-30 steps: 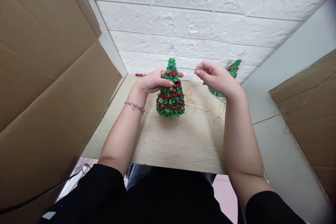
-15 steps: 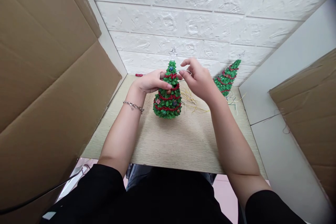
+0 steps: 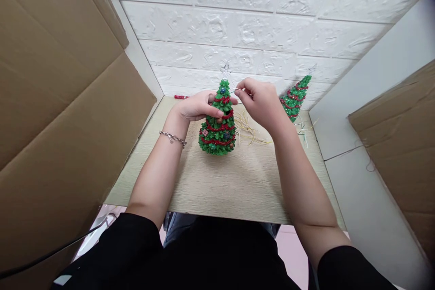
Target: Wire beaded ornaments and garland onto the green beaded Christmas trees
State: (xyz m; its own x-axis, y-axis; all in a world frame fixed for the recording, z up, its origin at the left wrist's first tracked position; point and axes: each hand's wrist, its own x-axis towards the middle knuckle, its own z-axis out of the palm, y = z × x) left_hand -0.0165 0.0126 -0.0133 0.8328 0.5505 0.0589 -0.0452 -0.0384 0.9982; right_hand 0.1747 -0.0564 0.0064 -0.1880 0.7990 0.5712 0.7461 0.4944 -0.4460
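A green Christmas tree ornament (image 3: 217, 135) with red garlands, small baubles and a clear star on top stands upright on the table. My left hand (image 3: 200, 106) is closed around its upper half, thumb across the front and fingers behind. Just right of the treetop, my right hand (image 3: 261, 102) pinches a thin pale wire (image 3: 234, 92) between thumb and forefinger. The wire runs toward the upper part of the tree; where it joins the tree is not clear. Loose white and yellow wires (image 3: 249, 132) lie on the table below my right hand.
A second green tree ornament (image 3: 295, 99) leans at the back right, partly behind my right hand, with wires at its base. A red marker (image 3: 181, 97) lies by the white brick-pattern wall (image 3: 217, 25). Cardboard (image 3: 68, 99) stands at the left, a white panel (image 3: 367, 181) at the right.
My right thumb and forefinger have closed together on the thin wire beside the treetop. My left hand keeps its hold, and the tree has barely shifted.
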